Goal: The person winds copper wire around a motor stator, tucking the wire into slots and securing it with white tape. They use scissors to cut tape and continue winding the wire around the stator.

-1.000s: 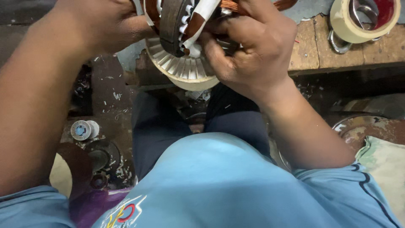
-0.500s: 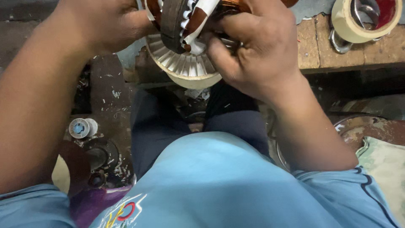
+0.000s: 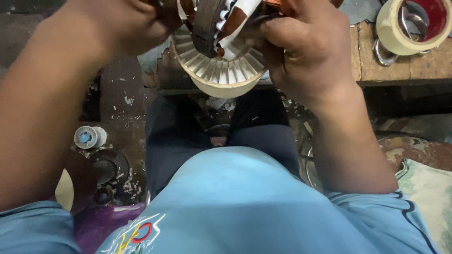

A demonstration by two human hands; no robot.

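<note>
A round motor part (image 3: 214, 28), with a dark metal ring, white paper strips and a little copper wire, is at about 12 o'clock in the view, cut by the top edge. It sits above a cream ribbed disc (image 3: 219, 75), and I cannot tell if the two are joined. The left hand (image 3: 127, 23) is at 11 o'clock, closed against the left side of the part; its fingers are mostly hidden, so I cannot tell how tight they press. The right hand (image 3: 306, 51) is at 1 o'clock, with fingers curled together and clamped on the right side of the part, near the copper wire. Behind the hands, at 2 o'clock, a roll of tape (image 3: 400, 28) lies on a wooden bench (image 3: 423, 66), with a metal ring (image 3: 383, 51) just beside it. At 8 o'clock, on the dirty floor, stands a small spool (image 3: 87, 137), and below it a dark round metal piece (image 3: 110, 167). At 6 o'clock the person's blue shirt (image 3: 254, 207) fills the bottom, with dark trousers (image 3: 179, 136) above it. A pale cloth (image 3: 431, 193) lies at 4 o'clock.
</note>
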